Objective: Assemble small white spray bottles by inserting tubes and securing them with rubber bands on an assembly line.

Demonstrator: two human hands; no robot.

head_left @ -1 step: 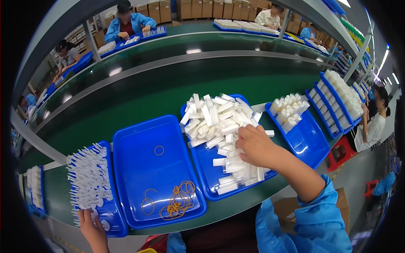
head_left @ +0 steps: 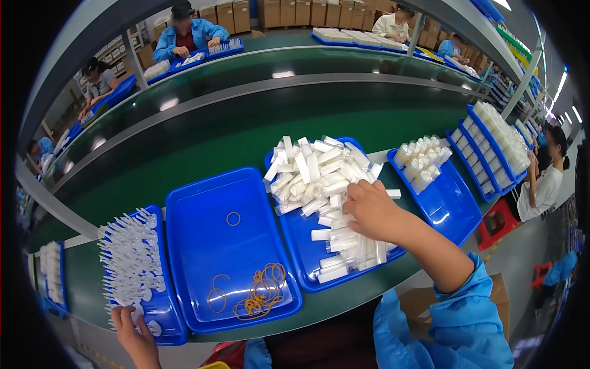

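My left hand (head_left: 136, 337) is at the near end of the left blue tray (head_left: 168, 313), thumb and fingers closing round a translucent white plastic piece. Rows of similar thin-tipped plastic pieces (head_left: 132, 249) fill that tray. My right hand (head_left: 372, 212) reaches over a pile of slim white boxes (head_left: 314, 169) in another blue tray (head_left: 298, 249). Its fingers curl down among the boxes, so their tips and anything between them are hidden. Between these two trays lies a blue tray (head_left: 206, 246) with tangled tan rubber bands (head_left: 261, 298) and one loose band (head_left: 233, 219).
Rubber-banded white bundles (head_left: 423, 163) occupy the far end of a blue tray (head_left: 448, 212) to the right, beside stacked full trays (head_left: 482, 150). A green conveyor belt (head_left: 246, 132) runs behind. Co-workers sit across it and at far right, near a red stool (head_left: 496, 224).
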